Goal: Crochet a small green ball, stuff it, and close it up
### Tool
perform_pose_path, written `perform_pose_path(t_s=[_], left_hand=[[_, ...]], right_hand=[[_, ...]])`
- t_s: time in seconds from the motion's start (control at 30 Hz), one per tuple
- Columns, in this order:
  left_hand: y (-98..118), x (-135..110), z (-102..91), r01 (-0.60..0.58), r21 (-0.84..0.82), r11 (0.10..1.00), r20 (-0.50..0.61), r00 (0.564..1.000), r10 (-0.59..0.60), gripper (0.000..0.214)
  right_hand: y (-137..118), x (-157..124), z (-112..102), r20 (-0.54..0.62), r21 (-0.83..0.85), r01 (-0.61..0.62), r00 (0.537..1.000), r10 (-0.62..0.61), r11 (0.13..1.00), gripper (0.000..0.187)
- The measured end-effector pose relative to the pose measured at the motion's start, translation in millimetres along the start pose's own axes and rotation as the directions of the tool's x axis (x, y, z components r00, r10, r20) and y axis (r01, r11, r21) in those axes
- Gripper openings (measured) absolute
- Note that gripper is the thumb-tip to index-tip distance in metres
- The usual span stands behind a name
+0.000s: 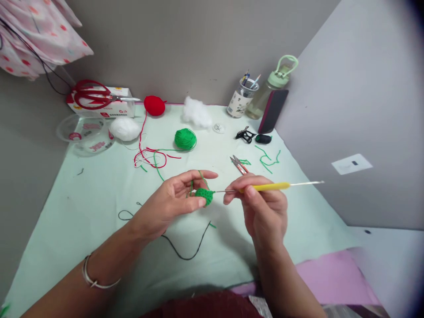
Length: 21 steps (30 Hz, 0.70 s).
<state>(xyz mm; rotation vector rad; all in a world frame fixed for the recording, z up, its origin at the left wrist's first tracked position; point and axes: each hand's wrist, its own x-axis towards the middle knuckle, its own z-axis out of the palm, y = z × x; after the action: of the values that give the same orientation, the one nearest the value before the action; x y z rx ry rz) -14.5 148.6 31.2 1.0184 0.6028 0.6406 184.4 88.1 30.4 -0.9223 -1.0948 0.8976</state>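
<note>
Between the thumb and fingers of my left hand (172, 194) is a small green crochet piece (204, 195). Green yarn runs over the left index finger and trails back toward a green yarn ball (185, 139). My right hand (265, 207) grips a double-ended crochet hook with a yellow handle (271, 187). One metal end points left and meets the edge of the crochet piece at a loop; the other end sticks out to the right. Just behind the right hand lie small thread snips (239, 164), partly covered by its fingers.
Along the back stand red-handled scissors (92, 95) on a box, a red yarn ball (154, 105), white stuffing (197, 113), a pencil cup (243, 99), a bottle (265, 97) and a phone (273, 111). A white yarn ball (125, 128) sits left. Dark cord (185, 258) lies in front.
</note>
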Motion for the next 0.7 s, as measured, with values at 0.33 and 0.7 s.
perform_pose_path(t_s=[0.33, 0.7], left_hand=[[-16.1, 0.9, 27.5, -0.064, -0.144, 0.987, -0.192, 0.981, 0.035, 0.054], [-8.8, 2.9, 24.3, -0.003, -0.418, 0.908, -0.087, 0.996, -0.037, 0.037]], right_hand=[[20.7, -10.5, 15.9, 0.016, -0.511, 0.341, 0.922, -0.388, 0.789, 0.020], [15.2, -3.1, 11.9, -0.032, -0.323, 0.319, 0.937, -0.347, 0.891, 0.023]])
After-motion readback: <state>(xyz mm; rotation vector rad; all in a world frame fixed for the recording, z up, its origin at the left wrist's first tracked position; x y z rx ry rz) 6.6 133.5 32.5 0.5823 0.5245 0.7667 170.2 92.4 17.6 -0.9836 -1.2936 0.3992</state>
